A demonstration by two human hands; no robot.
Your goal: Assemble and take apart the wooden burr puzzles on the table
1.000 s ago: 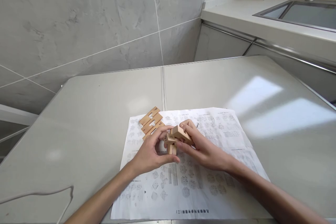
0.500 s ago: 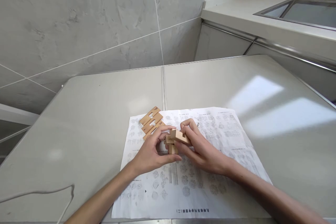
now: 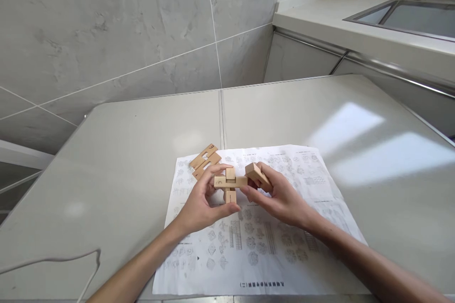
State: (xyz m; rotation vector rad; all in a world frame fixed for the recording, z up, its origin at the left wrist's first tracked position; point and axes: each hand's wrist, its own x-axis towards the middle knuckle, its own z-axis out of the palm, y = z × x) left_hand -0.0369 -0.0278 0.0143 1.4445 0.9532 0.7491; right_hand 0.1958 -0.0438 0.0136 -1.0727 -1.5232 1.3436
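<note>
Partly — crossed blocks (image 3: 241, 182) are held in left hand's (image 3: 199, 203) half-curled fingers | separate block (image 3: 254, 174) is gripped by right hand's (image 3: 286, 201) bent fingers, unjoined | flat pieces (image 3: 197, 161) are unattached

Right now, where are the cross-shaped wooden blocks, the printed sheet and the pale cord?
Cross-shaped wooden blocks (image 3: 231, 183): head view, middle of the crossing bar.
Printed sheet (image 3: 305, 274): head view, bare lower area.
Pale cord (image 3: 64, 260): head view, left of its bend.
</note>
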